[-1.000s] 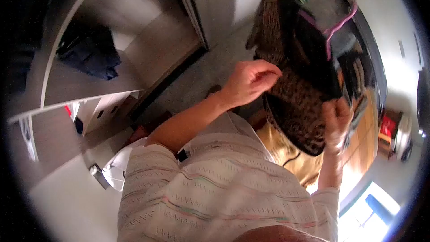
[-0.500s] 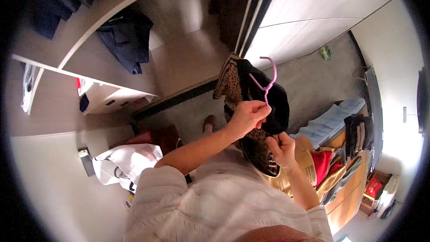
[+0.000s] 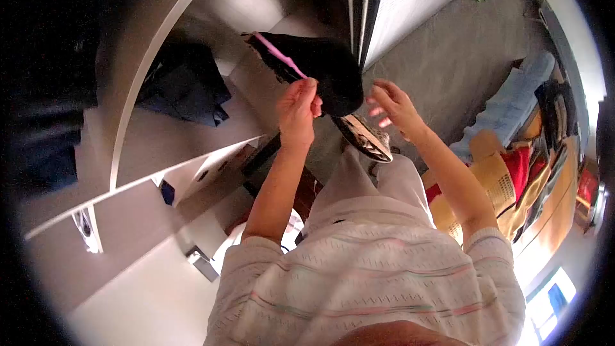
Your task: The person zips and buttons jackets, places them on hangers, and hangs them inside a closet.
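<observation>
My left hand [image 3: 297,114] is closed in a pinch around the neck of a pink clothes hanger [image 3: 280,56]. From the hanger drapes a black garment [image 3: 333,72], with a patterned brown and cream part [image 3: 365,136] showing at its lower end. The garment hides the hanger's arms. To the right, my right hand [image 3: 397,110] is open, its fingers loosely bent and apart, close to the garment's edge but holding nothing.
An open wardrobe with a pale shelf edge [image 3: 138,86] stands at the left, with folded dark clothes [image 3: 182,86] inside. A white sliding door [image 3: 416,9] rises ahead. On the right, blue jeans [image 3: 512,106] and a yellow bag [image 3: 477,192] lie on a wooden surface [image 3: 548,230].
My left hand has carried the hanger and garment leftward and up, toward the wardrobe. My right hand has let go of the garment and moved up. The view has turned left.
</observation>
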